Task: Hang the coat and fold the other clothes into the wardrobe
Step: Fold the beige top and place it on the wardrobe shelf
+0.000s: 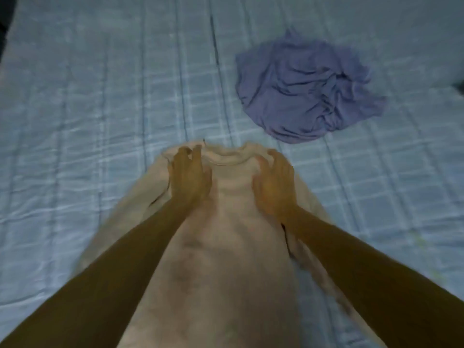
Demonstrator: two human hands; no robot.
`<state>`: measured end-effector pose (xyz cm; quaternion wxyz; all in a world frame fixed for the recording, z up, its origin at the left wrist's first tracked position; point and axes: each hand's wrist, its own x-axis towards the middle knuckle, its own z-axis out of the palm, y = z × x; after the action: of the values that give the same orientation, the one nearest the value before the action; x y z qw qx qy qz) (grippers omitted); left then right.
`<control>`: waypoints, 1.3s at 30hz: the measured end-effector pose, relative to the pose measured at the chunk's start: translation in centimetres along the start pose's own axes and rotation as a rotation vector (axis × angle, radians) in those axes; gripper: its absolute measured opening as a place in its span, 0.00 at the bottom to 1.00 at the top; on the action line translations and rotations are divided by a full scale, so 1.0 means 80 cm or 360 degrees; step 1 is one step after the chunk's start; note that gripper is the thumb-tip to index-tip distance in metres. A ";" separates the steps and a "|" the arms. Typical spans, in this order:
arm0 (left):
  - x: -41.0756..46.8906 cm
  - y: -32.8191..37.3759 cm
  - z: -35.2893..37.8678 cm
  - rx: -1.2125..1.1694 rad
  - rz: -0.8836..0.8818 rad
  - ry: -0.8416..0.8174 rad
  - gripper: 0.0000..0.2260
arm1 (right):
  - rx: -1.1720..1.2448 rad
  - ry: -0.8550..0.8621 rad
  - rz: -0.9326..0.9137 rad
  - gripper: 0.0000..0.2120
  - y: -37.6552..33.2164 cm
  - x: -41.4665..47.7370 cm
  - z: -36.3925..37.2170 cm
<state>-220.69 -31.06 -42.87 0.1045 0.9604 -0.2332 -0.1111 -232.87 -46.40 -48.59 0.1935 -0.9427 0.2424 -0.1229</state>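
Note:
A beige garment (pixel 226 247) lies lengthwise on the bed, its collar end pointing away from me. My left hand (pixel 189 173) rests on its left shoulder with the fingers spread near the collar. On the right shoulder lies my right hand (pixel 275 179), fingers bent into the cloth beside the collar. The frame is blurred, so whether either hand pinches the fabric is unclear. A crumpled purple garment (pixel 306 89) sits apart at the upper right.
A light blue checked quilt (pixel 88 109) covers the bed under both garments. A dark edge shows at the top left corner and a small dark object (pixel 460 86) at the right edge.

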 end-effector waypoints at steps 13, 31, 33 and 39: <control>-0.139 -0.104 0.149 0.0301 0.0150 -0.0462 0.33 | -0.0412 -0.0525 0.0025 0.29 0.042 -0.081 0.087; -0.411 -0.327 0.111 0.0571 0.1015 -0.0837 0.42 | -0.0410 -0.1090 0.0030 0.43 -0.040 -0.514 0.005; -0.411 -0.331 0.109 0.0573 0.1049 -0.0757 0.35 | -0.0433 -0.1179 -0.0062 0.49 -0.037 -0.523 0.001; -0.424 -0.317 0.117 0.0484 0.0879 -0.0699 0.27 | -0.0432 -0.1124 -0.0001 0.38 -0.046 -0.538 0.006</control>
<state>-241.77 5.58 -52.60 -0.0657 0.8191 -0.5140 -0.2461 -267.89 -21.57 -53.38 0.1384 -0.9442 0.1747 0.2427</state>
